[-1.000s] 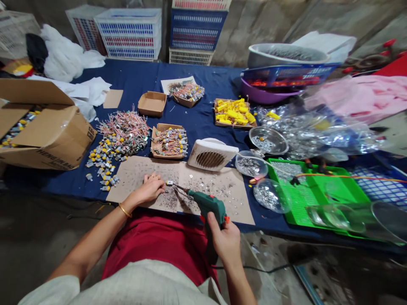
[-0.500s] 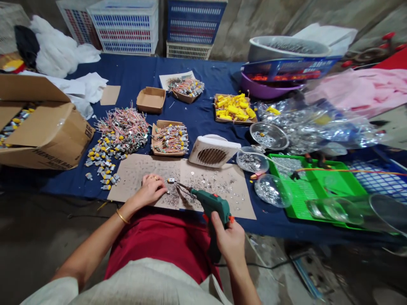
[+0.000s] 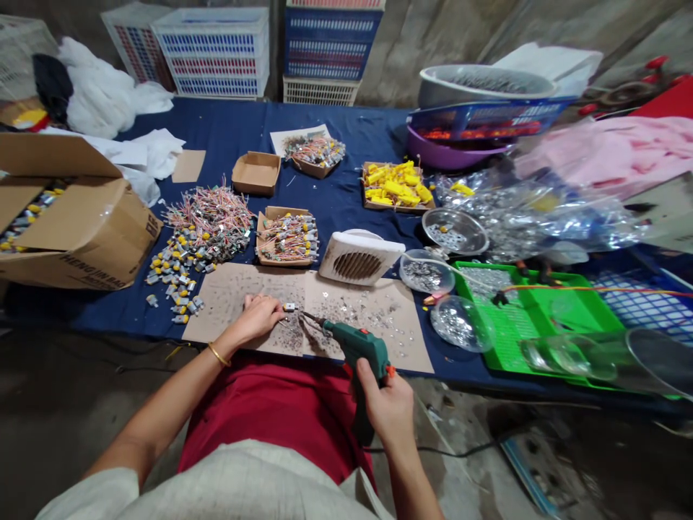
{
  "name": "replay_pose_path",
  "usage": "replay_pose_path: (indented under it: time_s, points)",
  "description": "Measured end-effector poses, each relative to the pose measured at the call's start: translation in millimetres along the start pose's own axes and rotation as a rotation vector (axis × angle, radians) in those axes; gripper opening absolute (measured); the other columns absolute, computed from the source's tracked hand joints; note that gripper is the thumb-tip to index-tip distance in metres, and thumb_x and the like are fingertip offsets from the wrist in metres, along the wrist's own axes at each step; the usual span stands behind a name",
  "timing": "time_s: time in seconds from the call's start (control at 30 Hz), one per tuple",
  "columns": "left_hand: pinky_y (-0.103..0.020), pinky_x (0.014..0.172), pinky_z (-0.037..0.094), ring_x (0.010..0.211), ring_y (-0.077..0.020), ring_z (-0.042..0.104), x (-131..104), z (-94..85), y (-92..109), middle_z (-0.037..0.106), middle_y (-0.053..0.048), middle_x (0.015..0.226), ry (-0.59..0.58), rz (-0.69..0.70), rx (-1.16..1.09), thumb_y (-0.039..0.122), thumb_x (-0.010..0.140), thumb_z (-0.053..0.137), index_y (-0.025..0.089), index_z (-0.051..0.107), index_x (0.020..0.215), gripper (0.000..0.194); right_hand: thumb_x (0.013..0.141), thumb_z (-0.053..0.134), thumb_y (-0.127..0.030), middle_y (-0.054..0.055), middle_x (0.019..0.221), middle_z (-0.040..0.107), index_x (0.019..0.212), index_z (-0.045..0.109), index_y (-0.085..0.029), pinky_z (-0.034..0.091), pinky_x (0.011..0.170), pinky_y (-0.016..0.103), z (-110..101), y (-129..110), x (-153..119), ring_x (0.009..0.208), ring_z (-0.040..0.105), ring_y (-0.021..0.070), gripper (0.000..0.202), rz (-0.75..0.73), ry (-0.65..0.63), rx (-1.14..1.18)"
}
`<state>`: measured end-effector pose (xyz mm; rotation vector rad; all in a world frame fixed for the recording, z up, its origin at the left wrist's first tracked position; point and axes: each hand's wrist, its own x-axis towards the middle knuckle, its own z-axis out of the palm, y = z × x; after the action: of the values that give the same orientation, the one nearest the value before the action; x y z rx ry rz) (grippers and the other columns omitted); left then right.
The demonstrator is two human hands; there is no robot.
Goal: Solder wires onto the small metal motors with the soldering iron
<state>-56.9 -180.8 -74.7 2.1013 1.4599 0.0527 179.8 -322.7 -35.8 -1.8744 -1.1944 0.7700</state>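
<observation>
My right hand [image 3: 385,401] is wrapped round the handle of a green soldering gun [image 3: 360,345], whose thin tip points left. Just beyond that tip lies a small silver motor [image 3: 289,307] with a yellow end, on a speckled cardboard sheet [image 3: 216,296]. The fingertips of my left hand [image 3: 260,315] are closed on the motor's left end. Behind the cardboard stand a box of wired motors [image 3: 286,237] and a white vented block [image 3: 360,258]. A heap of motors with wires [image 3: 208,217] is piled at the back left.
An open carton of motors [image 3: 102,238] stands at the left. Bowls of metal bits [image 3: 463,325] and a green tray [image 3: 568,310] sit at the right. Yellow parts [image 3: 398,184] fill a box farther back. A black cable [image 3: 455,455] trails below the table edge.
My left hand has moved slightly right and up, and its fingers now meet the motor. The soldering gun stays almost where it was. The view has shifted slightly.
</observation>
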Motion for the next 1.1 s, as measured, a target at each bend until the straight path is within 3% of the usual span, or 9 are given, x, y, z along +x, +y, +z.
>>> replay_pose_path:
  time_s: [0.43,0.77,0.87,1.1]
  points:
    - [-0.037,0.085,0.027,0.098,-0.0237,0.053,3.4,1.4,-0.6,0.067,-0.003,0.091,0.030,-0.009,-0.011,0.027,0.082,0.061,0.020,0.062,0.081,0.007,0.078,0.054,-0.064,0.002,0.044,0.055,0.051,0.053,-0.018,0.039,0.042,0.025,-1.2,1.2,-2.4,0.041,0.048,0.0145,0.053,0.023,0.003,0.014]
    - [-0.040,0.091,0.025,0.097,-0.0217,0.050,-13.9,15.9,-10.1,0.063,-0.005,0.090,0.181,0.198,0.061,0.025,0.092,0.048,0.019,0.060,0.085,0.015,0.078,0.054,-0.066,0.002,0.045,0.054,0.050,0.054,-0.017,0.040,0.042,0.025,-2.7,-3.9,-4.4,0.042,0.049,0.0146,0.056,0.017,0.009,0.011]
    - [-0.039,0.092,0.025,0.099,-0.0214,0.050,-14.3,18.5,-11.9,0.063,-0.005,0.093,0.212,0.193,0.041,0.027,0.092,0.050,0.019,0.059,0.090,0.012,0.078,0.052,-0.066,0.003,0.045,0.055,0.050,0.054,-0.018,0.040,0.042,0.024,-1.4,-5.5,-2.9,0.043,0.050,0.0148,0.056,0.002,-0.006,-0.004]
    - [-0.039,0.090,0.025,0.099,-0.0212,0.049,-9.1,19.0,-7.3,0.062,-0.004,0.094,0.159,0.174,0.045,0.025,0.091,0.050,0.020,0.061,0.088,0.012,0.079,0.052,-0.065,0.003,0.045,0.056,0.051,0.056,-0.017,0.041,0.042,0.025,-2.5,-10.0,-2.4,0.044,0.051,0.0155,0.055,-0.005,-0.001,-0.003]
